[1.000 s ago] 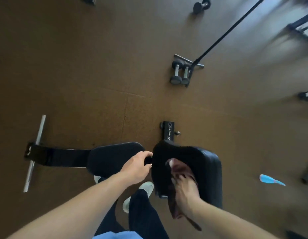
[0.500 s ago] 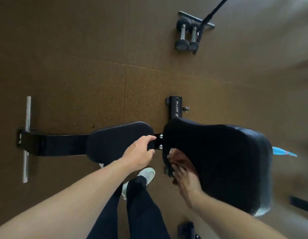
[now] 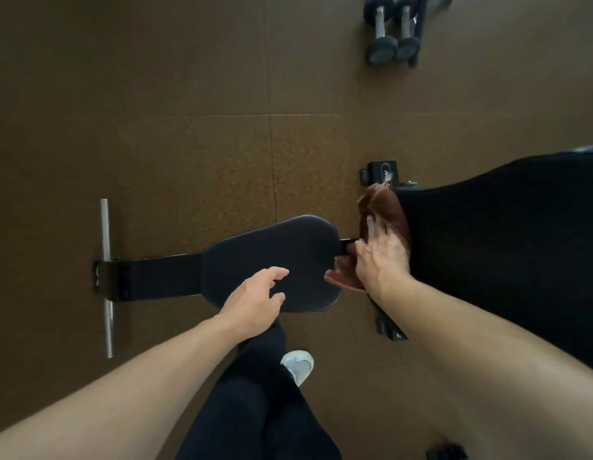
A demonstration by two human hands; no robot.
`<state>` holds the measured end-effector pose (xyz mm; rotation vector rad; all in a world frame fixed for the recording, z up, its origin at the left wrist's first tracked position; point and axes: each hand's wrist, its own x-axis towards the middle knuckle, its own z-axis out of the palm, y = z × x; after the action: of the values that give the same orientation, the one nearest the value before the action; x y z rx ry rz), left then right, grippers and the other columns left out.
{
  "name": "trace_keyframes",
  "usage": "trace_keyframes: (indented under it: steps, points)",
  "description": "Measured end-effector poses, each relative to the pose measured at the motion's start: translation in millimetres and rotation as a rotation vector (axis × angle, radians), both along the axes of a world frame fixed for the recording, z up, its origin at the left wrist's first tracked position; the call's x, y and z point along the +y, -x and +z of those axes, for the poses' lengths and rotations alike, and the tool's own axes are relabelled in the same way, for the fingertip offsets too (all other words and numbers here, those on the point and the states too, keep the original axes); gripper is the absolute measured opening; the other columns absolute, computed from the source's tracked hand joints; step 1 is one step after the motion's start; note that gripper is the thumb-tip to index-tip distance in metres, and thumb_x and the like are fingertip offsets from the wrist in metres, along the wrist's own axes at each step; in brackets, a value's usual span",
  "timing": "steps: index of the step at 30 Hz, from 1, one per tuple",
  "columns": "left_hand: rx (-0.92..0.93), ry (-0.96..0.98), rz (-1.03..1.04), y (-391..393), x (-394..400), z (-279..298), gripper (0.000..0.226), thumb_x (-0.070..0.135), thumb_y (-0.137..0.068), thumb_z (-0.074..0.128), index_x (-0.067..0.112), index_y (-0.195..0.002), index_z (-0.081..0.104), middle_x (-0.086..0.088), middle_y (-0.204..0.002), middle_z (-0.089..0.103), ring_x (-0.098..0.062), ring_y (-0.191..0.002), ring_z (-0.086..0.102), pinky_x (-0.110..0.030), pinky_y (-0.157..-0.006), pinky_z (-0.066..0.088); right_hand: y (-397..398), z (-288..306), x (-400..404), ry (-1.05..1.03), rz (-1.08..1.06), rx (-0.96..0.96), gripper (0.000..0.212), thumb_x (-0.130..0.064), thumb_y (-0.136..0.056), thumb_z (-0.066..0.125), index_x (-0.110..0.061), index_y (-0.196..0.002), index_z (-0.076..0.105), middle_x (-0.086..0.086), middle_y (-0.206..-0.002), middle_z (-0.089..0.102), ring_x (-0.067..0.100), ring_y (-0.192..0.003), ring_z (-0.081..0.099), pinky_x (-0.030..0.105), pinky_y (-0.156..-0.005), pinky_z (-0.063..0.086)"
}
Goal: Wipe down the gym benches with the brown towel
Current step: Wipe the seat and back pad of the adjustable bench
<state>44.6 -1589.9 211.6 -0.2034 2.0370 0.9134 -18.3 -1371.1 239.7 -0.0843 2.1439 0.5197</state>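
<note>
A black gym bench lies below me, its seat pad [image 3: 271, 257] in the middle and its raised back pad [image 3: 507, 247] at the right. The brown towel [image 3: 386, 210] is bunched at the lower end of the back pad, by the gap between the two pads. My right hand [image 3: 381, 260] lies on the towel and presses it against the back pad, with the fingers spread over the cloth. My left hand [image 3: 255, 300] hovers over the near edge of the seat pad, fingers loosely spread and holding nothing.
The bench frame runs left to a steel foot bar [image 3: 106, 277]. A pair of dumbbells [image 3: 393, 31] sits on the brown rubber floor at the top right. My legs and a white shoe [image 3: 298, 365] are beside the bench's near side.
My left hand has let go of the bench joint and drawn back over the seat pad. My right hand has slid the towel further along the back pad's lower end, and more of the cloth shows.
</note>
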Motion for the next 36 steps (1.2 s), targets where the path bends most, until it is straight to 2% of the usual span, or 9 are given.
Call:
trace_keyframes:
  steps: [4, 7, 10, 13, 17, 21, 26, 31, 36]
  points:
    - [-0.123, -0.020, -0.014, -63, -4, -10, 0.047, 0.021, -0.100, 0.058, 0.035, -0.144, 0.049, 0.017, -0.139, 0.055, -0.007, -0.130, 0.052, -0.036, -0.113, 0.042, -88, 1, 9, -0.020, 0.130, -0.016, 0.075, -0.053, -0.103, 0.043, -0.009, -0.161, 0.026, 0.020, -0.169, 0.021, 0.035, -0.159, 0.009, 0.061, -0.109, -0.028]
    - [-0.151, -0.018, 0.025, -107, 2, -13, 0.046, 0.019, -0.100, 0.058, 0.032, -0.143, 0.051, 0.016, -0.138, 0.057, -0.006, -0.124, 0.054, -0.033, -0.112, 0.042, -117, -1, 22, 0.222, -0.122, 0.220, 0.046, -0.038, -0.107, 0.036, -0.025, -0.151, 0.041, 0.012, -0.167, 0.028, 0.026, -0.153, 0.029, 0.035, -0.126, 0.012]
    - [-0.223, -0.123, 0.320, -129, 11, -12, 0.035, 0.024, -0.104, 0.055, 0.033, -0.138, 0.054, 0.010, -0.139, 0.059, -0.005, -0.121, 0.055, -0.028, -0.111, 0.039, -133, -9, 8, 0.382, -0.187, 0.398, 0.051, -0.040, -0.105, 0.044, -0.040, -0.155, 0.035, 0.017, -0.171, 0.013, 0.041, -0.153, 0.023, 0.054, -0.122, 0.022]
    - [-0.359, -0.305, 0.714, -115, 11, -6, 0.043, 0.049, -0.102, 0.053, 0.035, -0.143, 0.049, 0.009, -0.145, 0.056, -0.013, -0.131, 0.053, -0.042, -0.120, 0.035, -142, -1, -29, 0.766, -0.599, 0.477, 0.052, -0.044, -0.107, 0.038, -0.054, -0.157, 0.025, 0.006, -0.173, 0.013, 0.040, -0.159, 0.001, 0.064, -0.125, -0.003]
    - [-0.456, -0.678, 0.848, -82, -13, -2, 0.077, 0.073, -0.086, 0.060, 0.030, -0.148, 0.048, 0.003, -0.142, 0.062, -0.019, -0.134, 0.056, -0.050, -0.117, 0.036, -149, 20, -90, 1.326, -1.434, 0.204, 0.045, -0.065, -0.100, 0.042, -0.061, -0.145, 0.040, -0.018, -0.140, 0.058, 0.012, -0.135, 0.053, 0.047, -0.117, 0.041]
    - [-0.337, -0.446, 0.855, -62, -34, -3, 0.053, 0.059, -0.094, 0.059, 0.029, -0.137, 0.060, 0.004, -0.132, 0.068, -0.016, -0.124, 0.060, -0.042, -0.111, 0.043, -157, -5, -143, 1.382, -1.678, 0.293, 0.033, -0.063, -0.095, 0.047, -0.057, -0.127, 0.053, -0.026, -0.119, 0.068, 0.002, -0.120, 0.063, 0.022, -0.099, 0.050]
    - [0.076, -0.256, 0.635, -72, -46, -7, 0.055, 0.073, -0.086, 0.060, 0.032, -0.122, 0.063, 0.013, -0.114, 0.070, -0.004, -0.111, 0.064, -0.027, -0.096, 0.050, -163, -19, -187, 1.256, -2.052, 0.721, 0.045, -0.059, -0.102, 0.043, -0.039, -0.140, 0.055, -0.015, -0.131, 0.067, 0.005, -0.122, 0.063, 0.023, -0.093, 0.051]
    - [0.176, -0.459, 0.638, -73, -42, 15, 0.011, 0.030, -0.096, 0.066, 0.023, -0.101, 0.074, 0.017, -0.097, 0.076, 0.002, -0.095, 0.070, -0.012, -0.082, 0.052, -164, -9, -204, 0.952, -1.753, 1.159, 0.042, -0.063, -0.101, 0.040, -0.063, -0.143, 0.036, -0.022, -0.147, 0.051, 0.004, -0.135, 0.050, 0.033, -0.113, 0.041]
    - [0.046, -0.169, 0.441, -67, -110, -24, 0.035, 0.059, -0.094, 0.058, 0.030, -0.108, 0.072, 0.017, -0.103, 0.075, 0.002, -0.099, 0.067, -0.028, -0.092, 0.054, -125, -76, -209, 0.821, -1.195, 0.703, 0.065, -0.062, -0.104, 0.037, -0.051, -0.161, 0.010, -0.013, -0.173, -0.001, 0.020, -0.160, -0.006, 0.054, -0.128, 0.002]
